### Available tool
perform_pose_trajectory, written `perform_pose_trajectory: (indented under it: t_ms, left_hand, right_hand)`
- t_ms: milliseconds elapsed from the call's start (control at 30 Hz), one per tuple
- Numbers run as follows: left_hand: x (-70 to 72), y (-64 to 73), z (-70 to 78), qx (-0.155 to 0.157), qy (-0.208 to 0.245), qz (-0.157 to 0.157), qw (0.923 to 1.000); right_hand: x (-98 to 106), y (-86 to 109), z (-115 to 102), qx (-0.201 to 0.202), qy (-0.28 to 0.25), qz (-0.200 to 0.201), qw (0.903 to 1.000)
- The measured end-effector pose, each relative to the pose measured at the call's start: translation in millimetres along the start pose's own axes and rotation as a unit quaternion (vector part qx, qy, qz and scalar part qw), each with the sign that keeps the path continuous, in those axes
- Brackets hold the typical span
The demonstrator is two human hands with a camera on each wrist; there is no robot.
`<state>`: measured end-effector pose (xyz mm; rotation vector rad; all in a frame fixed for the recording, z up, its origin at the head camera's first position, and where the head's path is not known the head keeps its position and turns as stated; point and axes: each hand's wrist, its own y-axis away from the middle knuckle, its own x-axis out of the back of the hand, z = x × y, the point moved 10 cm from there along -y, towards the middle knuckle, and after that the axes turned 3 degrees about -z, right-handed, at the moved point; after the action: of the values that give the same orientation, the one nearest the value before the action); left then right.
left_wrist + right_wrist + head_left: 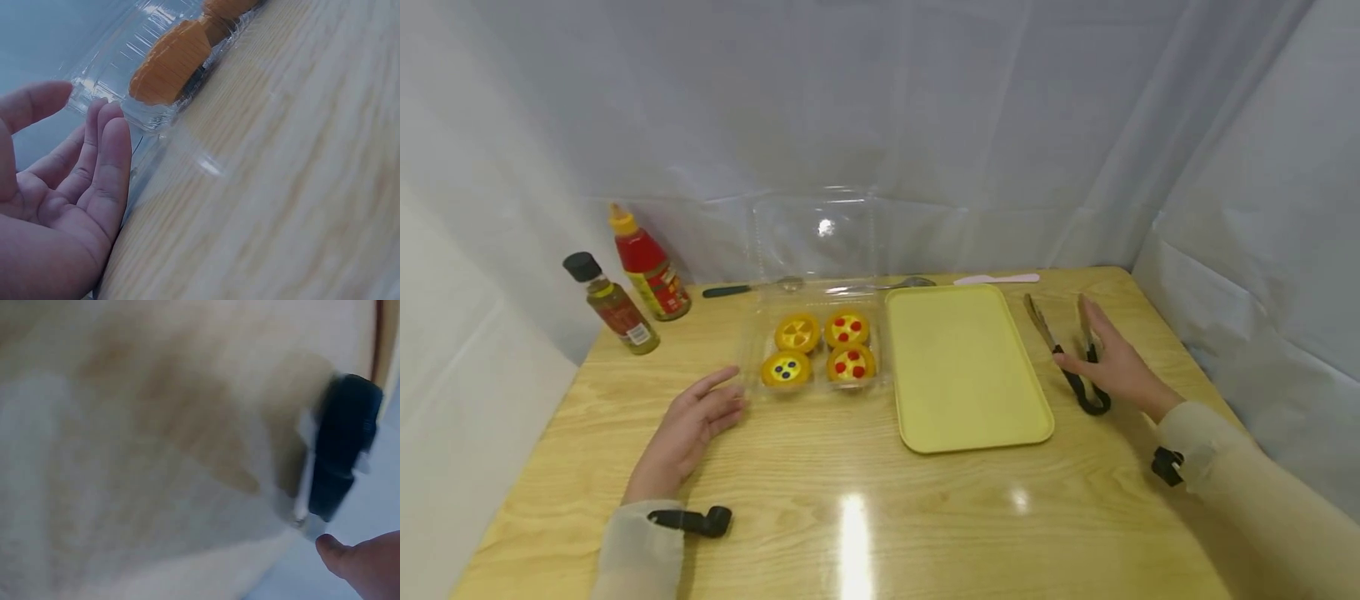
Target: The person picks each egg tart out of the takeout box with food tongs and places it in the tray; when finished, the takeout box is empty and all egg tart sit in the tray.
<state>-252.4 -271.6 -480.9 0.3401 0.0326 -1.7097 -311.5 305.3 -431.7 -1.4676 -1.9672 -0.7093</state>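
Observation:
My right hand (1116,367) is over the right arm of a pair of metal tongs (1072,379) with black handles, thumb and fingers apart. In the right wrist view, a dark tong handle (347,437) shows blurred above the thumb tip. My left hand (688,421) lies palm inward with loosely bent fingers, fingertips right at the left edge of a clear plastic clamshell box (756,333). Its lid (808,237) stands up at the back. Several toy tarts sit inside, including one with blue dots (786,368) and one with red dots (852,364).
A yellow tray (970,375) lies between box and tongs. Along the back are a pink knife (996,279), a fork (913,282) and a dark-handled utensil (727,291). A red sauce bottle (655,275) and a black-capped bottle (617,312) stand at left. White sheeting surrounds the wooden table (790,500).

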Motion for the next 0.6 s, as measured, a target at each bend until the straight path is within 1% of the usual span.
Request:
perform_pose_trajectory:
  t_ms: [267,467,600]
  left_hand:
    - [0.4,-2.0,-0.4,-0.013,0.012,-0.014,0.9997]
    - [0.4,-2.3,-1.7,-0.02,0.025,-0.022,0.9993]
    - [-0.7,-2.7,-1.0,-0.021,0.03,-0.026,0.999]
  right_hand:
    - [-17,0.6,24,-0.04,0.004,-0.042,0.9983]
    - [-26,0.7,38,-0.064,0.001,-0.05,0.9967]
    - [-29,-0.4,41,-0.069,0.009,-0.055,0.996]
